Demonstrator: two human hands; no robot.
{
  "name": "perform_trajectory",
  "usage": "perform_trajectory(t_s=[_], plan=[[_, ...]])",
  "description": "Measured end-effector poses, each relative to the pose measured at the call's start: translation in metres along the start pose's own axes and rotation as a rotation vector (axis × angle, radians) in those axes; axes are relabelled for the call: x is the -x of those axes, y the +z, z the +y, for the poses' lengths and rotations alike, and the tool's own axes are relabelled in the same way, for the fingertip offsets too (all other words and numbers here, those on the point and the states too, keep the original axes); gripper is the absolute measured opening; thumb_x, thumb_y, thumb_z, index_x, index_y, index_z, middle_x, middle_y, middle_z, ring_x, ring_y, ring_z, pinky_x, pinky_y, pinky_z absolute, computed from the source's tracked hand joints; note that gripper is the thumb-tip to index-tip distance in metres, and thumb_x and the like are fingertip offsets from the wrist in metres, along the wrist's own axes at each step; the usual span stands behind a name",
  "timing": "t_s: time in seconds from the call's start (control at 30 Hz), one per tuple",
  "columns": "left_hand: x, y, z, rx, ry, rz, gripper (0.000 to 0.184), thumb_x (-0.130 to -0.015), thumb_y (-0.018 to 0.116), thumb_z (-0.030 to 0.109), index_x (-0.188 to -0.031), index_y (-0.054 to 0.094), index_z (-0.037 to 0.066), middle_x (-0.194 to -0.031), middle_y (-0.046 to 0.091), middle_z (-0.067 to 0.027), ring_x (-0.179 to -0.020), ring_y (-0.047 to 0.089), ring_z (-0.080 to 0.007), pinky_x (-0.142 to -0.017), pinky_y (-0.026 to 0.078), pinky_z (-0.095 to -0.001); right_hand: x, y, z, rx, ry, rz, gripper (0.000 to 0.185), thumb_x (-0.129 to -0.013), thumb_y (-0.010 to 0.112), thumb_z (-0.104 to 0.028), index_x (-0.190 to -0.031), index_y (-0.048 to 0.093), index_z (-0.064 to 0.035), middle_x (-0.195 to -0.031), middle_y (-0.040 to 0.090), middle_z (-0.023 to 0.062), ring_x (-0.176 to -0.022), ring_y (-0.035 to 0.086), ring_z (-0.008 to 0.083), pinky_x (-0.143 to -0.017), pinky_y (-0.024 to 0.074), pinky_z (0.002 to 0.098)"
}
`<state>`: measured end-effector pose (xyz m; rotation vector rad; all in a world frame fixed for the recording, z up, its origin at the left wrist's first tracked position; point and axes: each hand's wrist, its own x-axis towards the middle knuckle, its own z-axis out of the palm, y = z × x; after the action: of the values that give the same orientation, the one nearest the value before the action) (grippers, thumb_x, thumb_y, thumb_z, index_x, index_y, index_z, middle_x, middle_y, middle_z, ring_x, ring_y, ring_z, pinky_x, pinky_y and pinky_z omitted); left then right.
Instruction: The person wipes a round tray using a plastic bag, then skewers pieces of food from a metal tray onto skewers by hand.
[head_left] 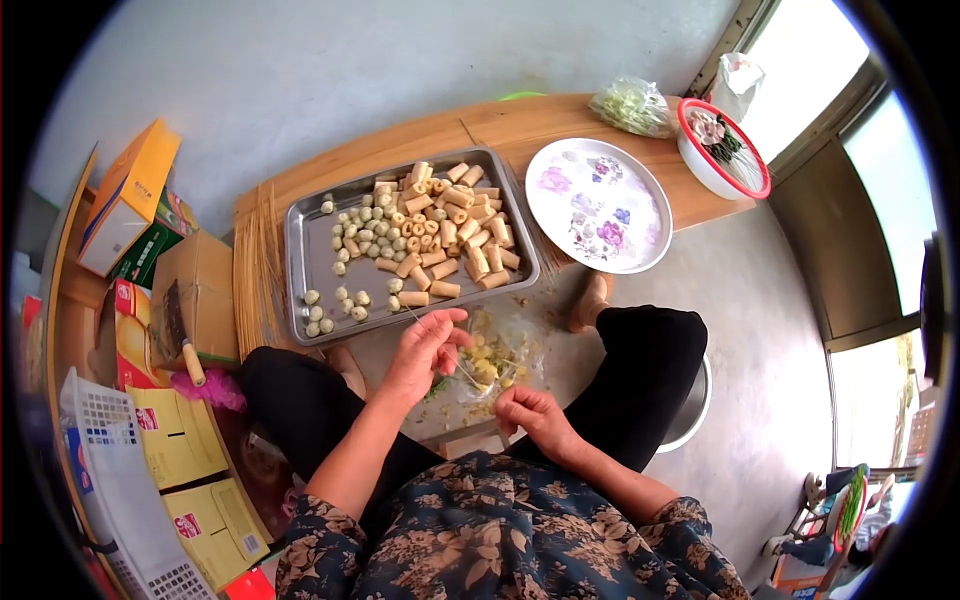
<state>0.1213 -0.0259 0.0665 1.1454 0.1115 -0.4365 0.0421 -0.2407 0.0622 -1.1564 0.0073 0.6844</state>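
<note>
My left hand (pixel 425 352) is raised in front of the metal tray (pixel 318 262), fingers curled round a thin bamboo skewer (pixel 461 371) that slants down to the right. Lower and to the right, my right hand (pixel 540 418) is closed with thumb and fingertips pinched; what they hold, if anything, is hidden. Beneath both hands, a clear plastic bag (pixel 520 345) with yellowish pieces lies near the floor. In the tray are many tan hollow rolls (pixel 470 232) and pale speckled balls (pixel 372 232). A bundle of loose skewers (pixel 258 275) lies left of the tray.
A flowered white plate (pixel 590 215), a bagged green vegetable (pixel 635 107) and a red-rimmed bowl (pixel 705 165) stand on the wooden bench (pixel 400 142). Boxes (pixel 195 290), a wooden-handled knife (pixel 190 360) and a white basket (pixel 105 420) are at left. A basin (pixel 692 410) sits behind my right knee.
</note>
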Motion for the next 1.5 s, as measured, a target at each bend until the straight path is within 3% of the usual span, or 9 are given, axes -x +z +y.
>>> perform_trajectory(t_s=[0.1,0.3,0.47,0.6,0.7,0.83,1.0,1.43,1.5], plan=[[0.01,-0.007,-0.001,0.044,-0.026,0.003,0.028,-0.096,0.048,0.028,-0.109,0.054,0.004,-0.072,0.059,-0.0054,-0.05,0.046,-0.0061,-0.043,0.034,-0.0176,-0.006,0.007,-0.009,0.276,-0.023,-0.084,0.024,-0.095,0.051,-0.022,-0.097,0.059,0.0001,-0.079,0.057,0.0025,-0.07,0.054,0.0096,-0.065,0.0456,0.0232],[0.027,0.035,0.011,-0.753,-0.077,-0.05,0.025,-0.095,0.046,0.023,-0.093,0.058,0.001,-0.057,0.053,-0.0022,-0.051,0.05,-0.0082,-0.048,0.04,-0.0245,-0.043,0.004,-0.053,0.424,-0.242,-0.045,0.031,-0.093,0.054,-0.025,-0.112,0.054,0.0002,-0.092,0.057,0.0074,-0.079,0.055,0.0139,-0.07,0.0459,0.0277],[0.016,0.033,-0.001,-1.278,0.045,-0.013,0.024,-0.087,0.057,0.021,-0.089,0.061,-0.003,-0.077,0.061,-0.0226,-0.071,0.059,-0.0389,-0.064,0.047,-0.0429,-0.08,-0.004,-0.046,0.67,-0.409,-0.009,0.019,-0.087,0.059,-0.012,-0.103,0.06,-0.0011,-0.091,0.057,0.0079,-0.079,0.056,0.0159,-0.07,0.0452,0.0277],[0.009,0.016,0.006,-1.156,0.092,-0.133,0.026,-0.087,0.054,0.026,-0.095,0.062,0.003,-0.081,0.064,-0.0174,-0.068,0.062,-0.0323,-0.062,0.048,-0.0406,-0.09,-0.006,-0.065,0.388,-0.306,0.044,0.015,-0.09,0.055,-0.014,-0.095,0.061,-0.0008,-0.085,0.061,0.0048,-0.073,0.055,0.0112,-0.066,0.0453,0.0248],[-0.005,-0.001,0.041,-0.86,-0.164,-0.08,0.021,-0.087,0.059,0.018,-0.102,0.062,0.004,-0.078,0.061,-0.0007,-0.061,0.055,-0.0074,-0.055,0.045,-0.0241,-0.102,-0.015,-0.098,0.111,-0.285,0.161,0.021,-0.096,0.044,-0.022,-0.093,0.058,-0.006,-0.074,0.064,0.0041,-0.057,0.049,0.0066,-0.054,0.0385,0.0198],[-0.043,-0.065,0.046,-1.385,0.272,0.117,0.014,-0.084,0.061,0.013,-0.094,0.063,0.003,-0.082,0.059,-0.0099,-0.073,0.061,-0.0221,-0.065,0.047,-0.0318,-0.112,-0.032,-0.118,0.076,-0.313,0.221,0.022,-0.096,0.044,-0.022,-0.097,0.059,-0.0055,-0.061,0.057,0.0026,-0.049,0.044,0.0064,-0.048,0.0353,0.0195],[-0.061,-0.079,0.039,-1.615,0.268,0.12,0.02,-0.077,0.068,0.006,-0.096,0.063,0.006,-0.096,0.057,-0.0103,-0.086,0.058,-0.031,-0.073,0.047,-0.0395,-0.12,-0.04,-0.099,0.092,-0.151,0.136,0.025,-0.097,0.044,-0.023,-0.1,0.059,-0.0038,-0.054,0.051,0.0005,-0.045,0.041,0.0066,-0.045,0.0326,0.0192],[-0.079,-0.066,0.037,-1.671,0.109,0.259,0.013,-0.079,0.062,0.008,-0.091,0.059,0.006,-0.093,0.056,-0.0075,-0.087,0.059,-0.0266,-0.072,0.046,-0.0368,-0.114,-0.024,-0.084,0.241,-0.082,0.025,0.025,-0.098,0.041,-0.021,-0.106,0.057,-0.0029,-0.053,0.049,0.0004,-0.045,0.042,0.0068,-0.044,0.0325,0.0192],[-0.077,-0.07,0.04,-0.784,0.071,0.287,0.011,-0.083,0.058,0.008,-0.093,0.057,0.004,-0.094,0.06,-0.0074,-0.085,0.061,-0.0208,-0.071,0.047,-0.0331,-0.108,-0.019,-0.086,0.227,-0.067,0.002,0.025,-0.098,0.042,-0.02,-0.11,0.056,-0.0031,-0.053,0.049,-0.0002,-0.045,0.042,0.0065,-0.044,0.0321,0.0191]])
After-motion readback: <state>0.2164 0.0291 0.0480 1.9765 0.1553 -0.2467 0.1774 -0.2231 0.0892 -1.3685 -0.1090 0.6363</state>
